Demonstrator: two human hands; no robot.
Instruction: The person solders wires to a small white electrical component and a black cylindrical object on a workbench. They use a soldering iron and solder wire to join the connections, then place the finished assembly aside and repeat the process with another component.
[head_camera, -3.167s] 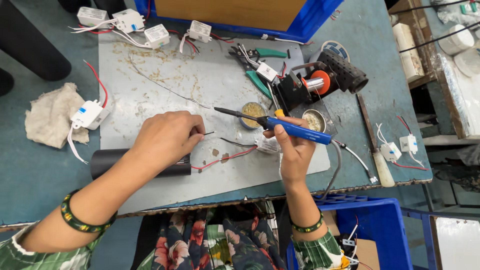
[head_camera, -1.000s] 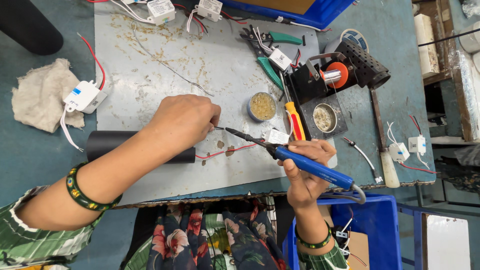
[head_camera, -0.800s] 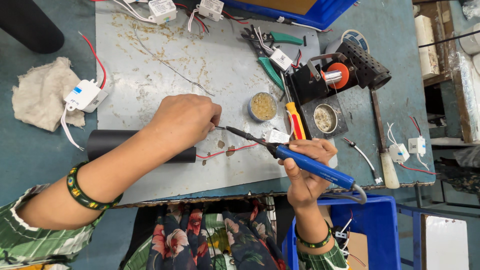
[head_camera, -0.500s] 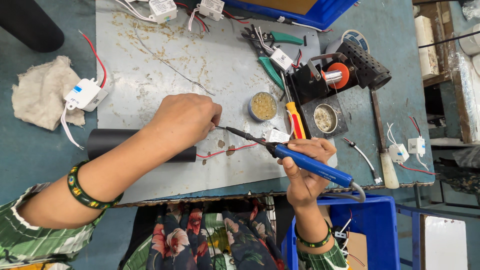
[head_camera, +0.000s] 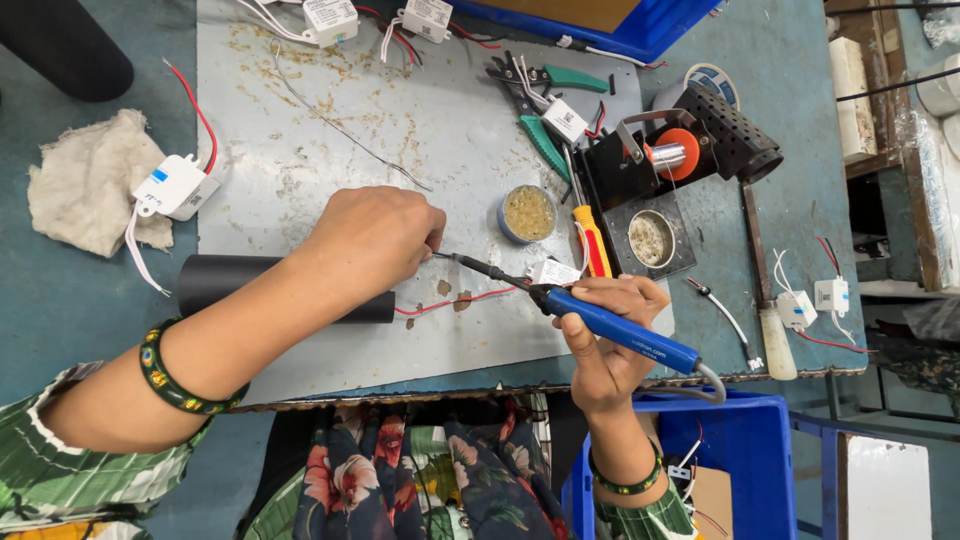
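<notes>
Nearby, white labelled box (head_camera: 173, 187) beside rag (head_camera: 88, 181).

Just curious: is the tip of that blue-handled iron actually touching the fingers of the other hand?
Cannot tell. In the head view the soldering iron tip ends right at the left hand fingertips, hiding any gap.

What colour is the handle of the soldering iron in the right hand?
Blue, seen in the head view: the soldering iron in the right hand.
</notes>
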